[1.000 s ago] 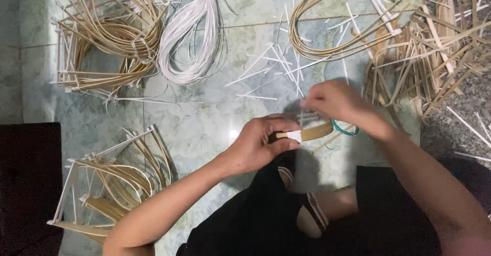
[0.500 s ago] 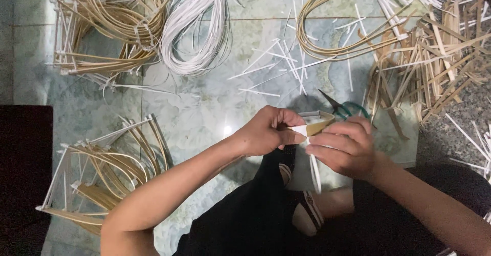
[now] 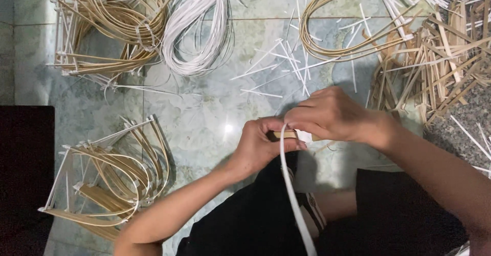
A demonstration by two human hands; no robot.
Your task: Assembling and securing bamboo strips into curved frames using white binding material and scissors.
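My left hand (image 3: pixel 262 146) grips a short flat bamboo strip (image 3: pixel 289 134) at the middle of the view, thumb over its end. My right hand (image 3: pixel 330 114) sits right against it from the right, its fingers pinched on a white plastic strap (image 3: pixel 292 194). That strap starts at the bamboo strip and runs down towards me, over my dark clothes. Where the two hands meet, the fingers hide the joint between strap and bamboo.
Bent bamboo frames lie at the left (image 3: pixel 110 176) and upper left (image 3: pixel 110 28). A bundle of white straps (image 3: pixel 197 28) lies at the top. Loose bamboo slats (image 3: pixel 434 67) pile up at the right, with a bamboo loop (image 3: pixel 337 36) and white offcuts (image 3: pixel 286 64) on the green stone floor.
My right hand has come back from beside the green-handled scissors to the left hand and now lies over the strip. The white strap now hangs down towards me; the scissors are hidden.
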